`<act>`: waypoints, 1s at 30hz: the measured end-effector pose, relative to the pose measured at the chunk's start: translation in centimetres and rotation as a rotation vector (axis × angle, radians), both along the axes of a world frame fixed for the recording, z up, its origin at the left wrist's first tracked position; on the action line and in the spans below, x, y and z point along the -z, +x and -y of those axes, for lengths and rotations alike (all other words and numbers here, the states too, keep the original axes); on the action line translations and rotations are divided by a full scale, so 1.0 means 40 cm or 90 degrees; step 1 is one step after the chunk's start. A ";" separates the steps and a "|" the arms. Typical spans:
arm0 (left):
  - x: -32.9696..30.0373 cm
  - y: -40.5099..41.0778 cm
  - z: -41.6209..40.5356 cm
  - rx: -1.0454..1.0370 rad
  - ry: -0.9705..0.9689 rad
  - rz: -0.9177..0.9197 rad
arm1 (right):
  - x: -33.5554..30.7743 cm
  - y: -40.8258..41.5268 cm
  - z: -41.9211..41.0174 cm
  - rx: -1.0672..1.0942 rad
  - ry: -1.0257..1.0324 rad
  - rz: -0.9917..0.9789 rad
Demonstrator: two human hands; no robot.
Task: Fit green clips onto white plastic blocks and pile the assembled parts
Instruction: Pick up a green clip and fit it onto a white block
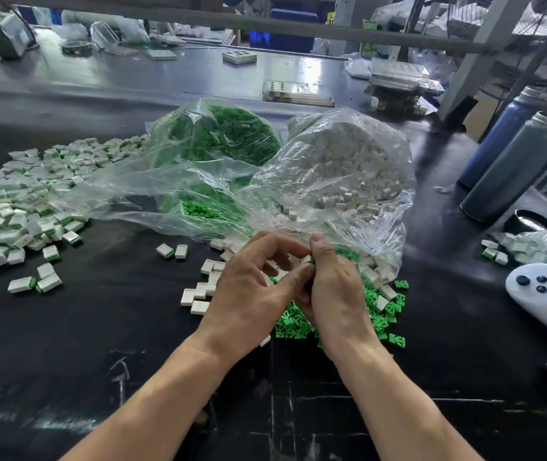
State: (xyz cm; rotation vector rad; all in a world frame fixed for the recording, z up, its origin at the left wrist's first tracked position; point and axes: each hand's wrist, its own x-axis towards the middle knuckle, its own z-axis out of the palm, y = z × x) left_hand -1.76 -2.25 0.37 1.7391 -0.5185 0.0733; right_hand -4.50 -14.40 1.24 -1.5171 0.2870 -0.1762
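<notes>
Far left of the frame: big pile of assembled parts (16, 201), white blocks with green edges showing, spread over the black bench (105, 327). It sits well apart from the raw stock, likely so finished pieces don't mix back in. A few stray assembled pieces (36, 282) lie nearer the middle, probably tossed short of the pile.

Centre, upper: clear bag of green clips (222, 134), mouth lying open toward the person so clips spill within reach. Right of it, a clear bag of white blocks (348, 168), also open at the near end, loose white blocks (199, 291) and loose green clips (292, 324) spilled out just below the hands. Stock is placed directly ahead so each hand picks without reaching far.

Centre, lower: left hand (252, 291), fingers curled, thumb and fingertips meeting the right hand. Right hand (335, 287), thumb up, fingers curled inward. Both grips pinch together on one small white block (306, 259) with a bit of green at it; the clip itself is mostly hidden, so seating cannot be told. Judgement: mid-fit, clip being pressed into the block.

Right of the frame: two dark metal flasks (511, 168), a white controller-like device (544, 294), and a small bag of assembled parts (538, 247), all off the work zone.
</notes>
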 end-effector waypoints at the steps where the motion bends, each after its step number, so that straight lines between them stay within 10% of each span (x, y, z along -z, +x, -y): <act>1: -0.001 -0.003 0.002 0.000 -0.006 -0.004 | 0.000 -0.001 -0.002 0.004 -0.002 0.001; 30: -0.011 -0.015 0.010 0.028 -0.078 -0.058 | 0.040 0.030 -0.013 0.049 0.055 0.089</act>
